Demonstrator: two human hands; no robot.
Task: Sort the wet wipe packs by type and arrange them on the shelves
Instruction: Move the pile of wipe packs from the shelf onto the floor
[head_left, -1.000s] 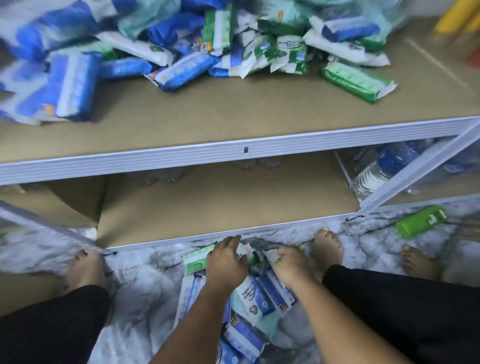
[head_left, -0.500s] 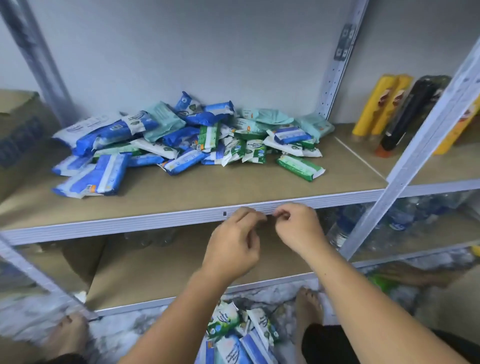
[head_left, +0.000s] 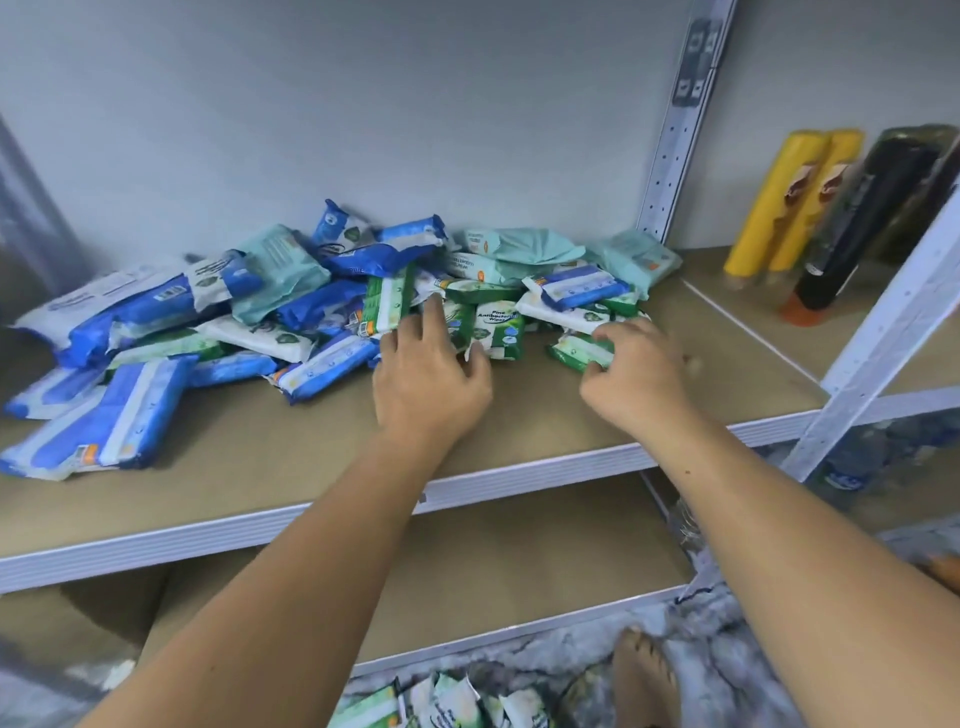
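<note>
A mixed heap of wet wipe packs lies on the brown upper shelf (head_left: 311, 447): blue packs (head_left: 119, 415) at the left, pale teal packs (head_left: 524, 249) at the back, small green-and-white packs (head_left: 498, 327) at the front middle. My left hand (head_left: 431, 379) reaches into the heap, fingers spread and touching the small green packs. To its right, my right hand (head_left: 639, 374) pinches a green pack (head_left: 574, 351) lying on the shelf at the heap's right edge. More green packs (head_left: 441, 701) lie on the floor below.
Yellow bottles (head_left: 779, 202) and a dark bottle (head_left: 857, 223) stand on the adjoining shelf at the right. A white upright post (head_left: 675, 130) and a slanted brace (head_left: 883, 332) frame that side. A lower shelf (head_left: 519, 561) is below; my foot (head_left: 644, 670) is on the marble-patterned floor.
Both hands rose from the floor packs, passed the shelf's front edge and now reach onto the upper shelf into the heap. The view tilted up with them.
</note>
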